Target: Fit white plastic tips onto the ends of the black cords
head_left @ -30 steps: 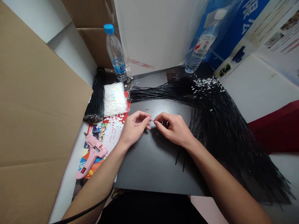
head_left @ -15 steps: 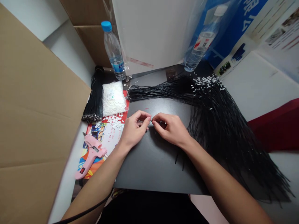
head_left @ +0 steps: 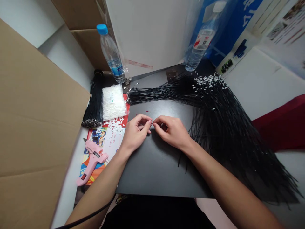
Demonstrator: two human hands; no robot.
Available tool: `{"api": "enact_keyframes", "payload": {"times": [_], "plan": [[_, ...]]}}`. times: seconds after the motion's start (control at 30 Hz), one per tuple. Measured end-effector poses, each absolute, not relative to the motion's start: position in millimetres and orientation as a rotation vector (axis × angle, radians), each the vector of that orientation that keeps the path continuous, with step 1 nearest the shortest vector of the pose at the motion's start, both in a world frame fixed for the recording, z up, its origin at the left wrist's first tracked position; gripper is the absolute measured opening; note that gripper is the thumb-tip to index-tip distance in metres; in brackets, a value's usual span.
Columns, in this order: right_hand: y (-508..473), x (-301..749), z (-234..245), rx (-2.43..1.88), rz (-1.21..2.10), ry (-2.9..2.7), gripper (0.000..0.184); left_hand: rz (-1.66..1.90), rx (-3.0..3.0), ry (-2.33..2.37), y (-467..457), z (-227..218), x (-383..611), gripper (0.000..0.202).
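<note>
Over the middle of the dark tabletop (head_left: 152, 171), my left hand (head_left: 137, 132) and my right hand (head_left: 170, 130) meet fingertip to fingertip. Both are closed in a pinch, thumb against forefinger. Whatever lies between the fingertips is too small to make out. Just beyond them stretches a bundle of thin black wires (head_left: 157, 93). To the right spreads a larger heap of black wires (head_left: 228, 136), many tipped with small white connectors (head_left: 209, 83). Left of my left hand, loose white connector pieces (head_left: 115, 124) are scattered by a clear bag of white pieces (head_left: 113, 103).
A pink glue gun (head_left: 92, 159) lies on a colourful printed sheet (head_left: 111, 144) at the left. Another black wire bundle (head_left: 95, 98) stands near a cardboard box (head_left: 43, 121). Two water bottles, one blue-capped (head_left: 111, 55) and one white-capped (head_left: 202, 41), stand at the back.
The view has shifted slightly. My hands keep almost the same pose, their fingertips still pinched and close together.
</note>
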State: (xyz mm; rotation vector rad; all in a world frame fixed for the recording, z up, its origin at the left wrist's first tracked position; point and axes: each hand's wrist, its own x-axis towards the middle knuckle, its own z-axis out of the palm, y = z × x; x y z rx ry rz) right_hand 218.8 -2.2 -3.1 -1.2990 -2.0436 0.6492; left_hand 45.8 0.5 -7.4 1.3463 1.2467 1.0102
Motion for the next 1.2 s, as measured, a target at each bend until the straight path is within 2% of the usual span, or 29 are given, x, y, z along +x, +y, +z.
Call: {"api": "enact_keyframes", "payload": {"times": [0.2, 0.4, 0.5, 0.6, 0.83, 1.2], "plan": [[-2.4, 219.3, -7.8, -1.221, 0.319, -2.159, 0.015, 1.013, 1.153, 1.164, 4.7, -6.8, 43.0, 0.027], [-1.3, 220.9, -4.7, -1.175, 0.071, -2.229, 0.024, 0.998, 1.151, 1.151, 4.8, -4.8, 41.5, 0.025], [-0.7, 223.4, -1.3, -1.13, 0.197, -2.142, 0.018, 1.013, 1.155, 1.105, 4.1, -1.9, 39.6, 0.026], [-0.7, 224.5, 2.9, -1.149, 0.46, -1.96, 0.012, 1.049, 1.14, 1.1, 3.6, 1.9, 38.0, 0.028], [-2.1, 220.2, 5.6, -1.216, 0.925, -1.693, 0.015, 0.984, 1.051, 1.045, 2.6, 5.6, 40.2, 0.031], [-1.9, 220.0, -1.9, -1.228, 0.98, -1.726, 0.015, 0.951, 0.894, 0.922, 2.3, 5.5, 40.6, 0.029]]}}
